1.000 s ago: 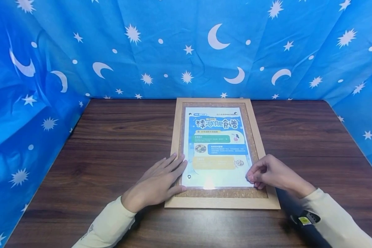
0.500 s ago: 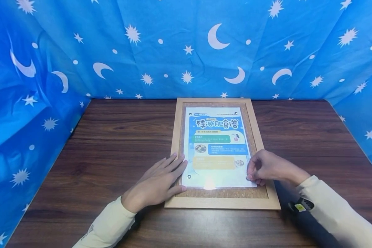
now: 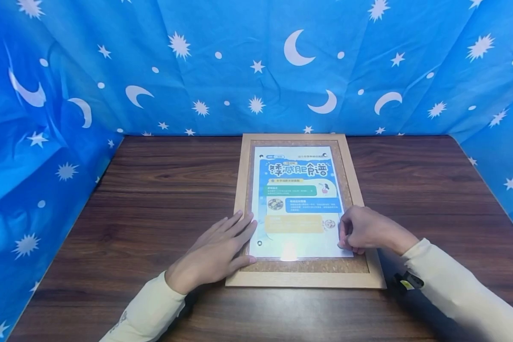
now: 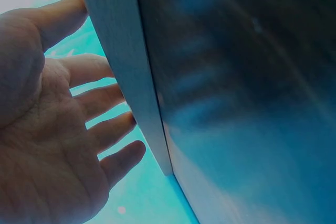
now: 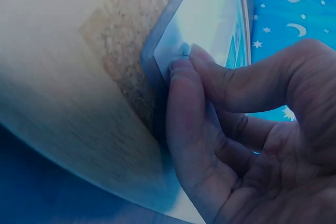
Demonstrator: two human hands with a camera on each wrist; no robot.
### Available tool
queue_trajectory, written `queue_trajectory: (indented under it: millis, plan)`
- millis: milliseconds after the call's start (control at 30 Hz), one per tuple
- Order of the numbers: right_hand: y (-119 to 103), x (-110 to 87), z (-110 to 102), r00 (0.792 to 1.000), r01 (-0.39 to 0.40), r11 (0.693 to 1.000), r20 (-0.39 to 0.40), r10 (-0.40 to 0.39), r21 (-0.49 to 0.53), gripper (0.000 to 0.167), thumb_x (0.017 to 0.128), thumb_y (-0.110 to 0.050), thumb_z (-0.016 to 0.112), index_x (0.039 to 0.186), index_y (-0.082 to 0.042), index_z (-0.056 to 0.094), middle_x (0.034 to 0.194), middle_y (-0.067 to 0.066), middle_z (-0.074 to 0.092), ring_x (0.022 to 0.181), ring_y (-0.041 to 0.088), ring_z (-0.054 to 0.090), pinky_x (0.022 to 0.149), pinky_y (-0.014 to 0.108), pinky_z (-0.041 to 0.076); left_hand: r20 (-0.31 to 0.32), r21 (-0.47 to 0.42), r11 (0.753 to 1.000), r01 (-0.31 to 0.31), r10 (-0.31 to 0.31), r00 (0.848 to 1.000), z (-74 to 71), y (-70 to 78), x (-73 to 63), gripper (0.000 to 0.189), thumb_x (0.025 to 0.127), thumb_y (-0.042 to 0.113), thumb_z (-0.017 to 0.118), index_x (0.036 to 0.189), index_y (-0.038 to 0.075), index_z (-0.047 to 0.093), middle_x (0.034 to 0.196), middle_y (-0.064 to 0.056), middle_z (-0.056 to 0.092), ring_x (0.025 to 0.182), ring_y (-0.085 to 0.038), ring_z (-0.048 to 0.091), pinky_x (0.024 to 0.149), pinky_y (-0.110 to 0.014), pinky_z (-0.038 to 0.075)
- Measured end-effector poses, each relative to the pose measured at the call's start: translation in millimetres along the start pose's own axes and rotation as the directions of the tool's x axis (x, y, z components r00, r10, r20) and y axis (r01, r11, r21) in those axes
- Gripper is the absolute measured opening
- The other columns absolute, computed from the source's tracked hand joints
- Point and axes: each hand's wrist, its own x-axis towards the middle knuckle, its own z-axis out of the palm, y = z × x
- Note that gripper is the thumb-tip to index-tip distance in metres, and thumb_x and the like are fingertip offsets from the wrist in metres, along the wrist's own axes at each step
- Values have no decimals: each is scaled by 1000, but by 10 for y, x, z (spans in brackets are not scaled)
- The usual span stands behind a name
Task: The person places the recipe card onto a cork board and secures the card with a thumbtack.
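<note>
A laminated poster (image 3: 299, 244) with coloured panels lies on a cork board (image 3: 308, 266) in a pale wooden frame (image 3: 305, 280). Round thumbtacks sit at its two top corners and bottom left, such as the lower-left thumbtack (image 3: 259, 243). My left hand (image 3: 211, 251) lies with straight, spread fingers over the frame's left side, its fingertips at the poster's edge. At the poster's lower right corner, the thumb and index finger of my right hand (image 3: 367, 230) pinch a small shiny thumbtack (image 5: 186, 50) against the sheet. The fingers hide most of it.
The board rests on a dark wood-grain table (image 3: 162, 190). A blue curtain (image 3: 256, 61) with moons and stars stands behind and at both sides. A black band with a yellow label (image 3: 408, 281) is at the right wrist.
My right wrist and forearm have shifted slightly left and up, while the fingertips stay at the poster's lower right corner. The left hand keeps its place on the frame.
</note>
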Motion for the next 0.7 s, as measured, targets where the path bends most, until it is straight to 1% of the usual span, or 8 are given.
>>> queue_trajectory:
  millis: [167, 300, 433, 600, 633, 700]
  plan:
    - [-41, 4, 20, 999, 31, 997, -27, -33, -77, 21, 78, 4, 73, 67, -9, 61, 60, 3, 58, 48, 13, 59, 46, 27, 53, 13, 1, 1000, 14, -14, 1000, -6, 4, -24, 75, 101, 50, 57, 156, 5, 36, 165, -15, 26, 153, -34, 17, 123, -53, 18]
    - [-73, 14, 31, 999, 21, 992, -33, -25, -126, 19, 78, 2, 73, 67, -9, 61, 61, 2, 59, 47, 12, 59, 44, 26, 52, 17, -7, 1000, 18, -18, 1000, -4, 7, -41, 74, 101, 50, 57, 157, 5, 36, 165, -14, 25, 154, -33, 16, 123, -53, 18]
    - [-95, 21, 36, 999, 1, 989, -37, -7, -151, 18, 77, 2, 73, 68, -9, 62, 63, 3, 59, 48, 12, 59, 45, 26, 52, 16, -10, 1000, 17, -17, 1000, -13, 8, -46, 74, 101, 50, 56, 156, 4, 36, 165, -15, 25, 154, -34, 16, 123, -54, 18]
    - [-120, 33, 26, 997, 36, 976, -55, -49, -216, 18, 72, 5, 69, 65, -11, 62, 59, 1, 58, 47, 12, 57, 45, 27, 48, 16, -1, 1000, 18, -18, 1000, -26, 4, -39, 75, 101, 50, 56, 156, 4, 36, 165, -16, 25, 153, -34, 16, 123, -54, 17]
    - [-125, 33, 21, 997, 42, 974, -53, -55, -221, 18, 72, 5, 69, 65, -11, 62, 59, 0, 59, 47, 12, 57, 45, 27, 47, 16, -2, 1000, 19, -19, 1000, -25, 2, -36, 75, 101, 50, 56, 156, 4, 36, 165, -16, 25, 153, -35, 16, 123, -54, 17]
    - [-124, 29, 8, 997, 51, 977, -41, -60, -205, 19, 74, 5, 72, 67, -10, 63, 61, 1, 59, 49, 12, 57, 46, 27, 48, 13, -3, 1000, 19, -18, 1000, -21, -2, -34, 75, 100, 50, 57, 156, 3, 37, 165, -16, 25, 153, -35, 16, 123, -54, 17]
